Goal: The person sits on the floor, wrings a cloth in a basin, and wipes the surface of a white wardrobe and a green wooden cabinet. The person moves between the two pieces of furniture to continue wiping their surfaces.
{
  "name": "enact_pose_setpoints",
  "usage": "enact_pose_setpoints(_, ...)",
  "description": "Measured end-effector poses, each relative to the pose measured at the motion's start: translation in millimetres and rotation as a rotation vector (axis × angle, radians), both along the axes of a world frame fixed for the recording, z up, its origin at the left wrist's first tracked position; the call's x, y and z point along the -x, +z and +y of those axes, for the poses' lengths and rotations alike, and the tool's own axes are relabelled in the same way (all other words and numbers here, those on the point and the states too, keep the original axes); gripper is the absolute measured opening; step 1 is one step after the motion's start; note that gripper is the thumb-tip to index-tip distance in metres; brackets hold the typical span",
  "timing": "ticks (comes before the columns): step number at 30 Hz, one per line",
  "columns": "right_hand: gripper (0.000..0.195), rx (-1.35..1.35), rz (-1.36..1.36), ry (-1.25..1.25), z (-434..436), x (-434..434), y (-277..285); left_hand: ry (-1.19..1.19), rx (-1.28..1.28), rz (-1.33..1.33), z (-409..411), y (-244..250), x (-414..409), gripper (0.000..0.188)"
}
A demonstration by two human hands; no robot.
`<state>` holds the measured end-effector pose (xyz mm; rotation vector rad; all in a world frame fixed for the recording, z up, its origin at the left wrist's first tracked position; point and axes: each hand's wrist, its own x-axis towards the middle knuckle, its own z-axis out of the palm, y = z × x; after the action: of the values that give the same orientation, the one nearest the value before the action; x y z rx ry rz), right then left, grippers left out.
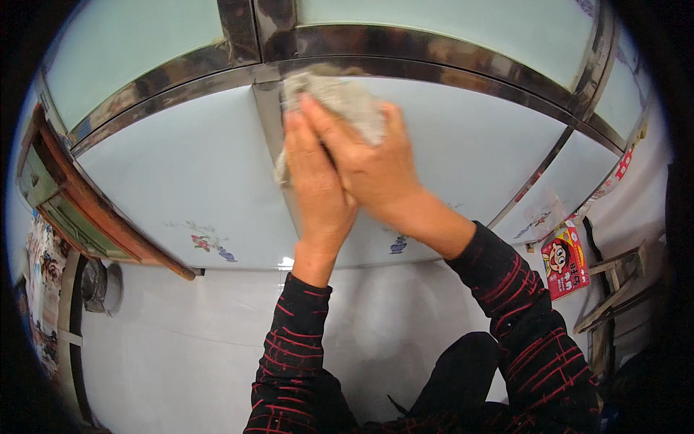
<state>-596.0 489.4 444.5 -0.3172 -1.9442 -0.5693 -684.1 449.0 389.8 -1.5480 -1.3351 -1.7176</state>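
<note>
A light grey cloth (pixel 347 100), blurred and bunched up, lies against the metal divider between two pale panels of a cabinet (pixel 477 135). Both of my hands press on it side by side. My left hand (pixel 320 179) lies nearly flat, fingers extended up over the cloth's left part. My right hand (pixel 368 152) grips the cloth's larger part, with its fingers touching the left hand. The pale panels carry printed flowers and blue vases. Above the cloth runs the cabinet's shiny metal frame (pixel 379 46), with frosted glass panes over it.
A wooden furniture piece with greenish panels (pixel 81 217) stands at the left, beside a metal container (pixel 97 287) on the glossy tiled floor (pixel 179 336). On the right are a red milk carton box (pixel 565 263) and a wooden stool (pixel 612 293). My knee shows below.
</note>
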Motion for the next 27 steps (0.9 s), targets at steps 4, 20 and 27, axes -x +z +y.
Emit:
enact_pose_setpoints(4, 0.046, 0.094, 0.05, -0.019, -7.6, -25.4, 0.9, -0.009, -0.014, 0.113, -1.8, 5.5, -13.4, 0.066)
enact_pose_setpoints(20, 0.047, 0.054, -0.013, -0.076, -10.7, -14.8, -0.5, 0.07, -0.035, 0.101, 1.0, -2.5, -6.5, 0.066)
enact_pose_setpoints(27, 0.052, 0.146, -0.08, 0.039, -7.7, 5.5, -2.3, 0.118, 0.011, -0.054, 0.8, -2.5, -2.5, 0.073)
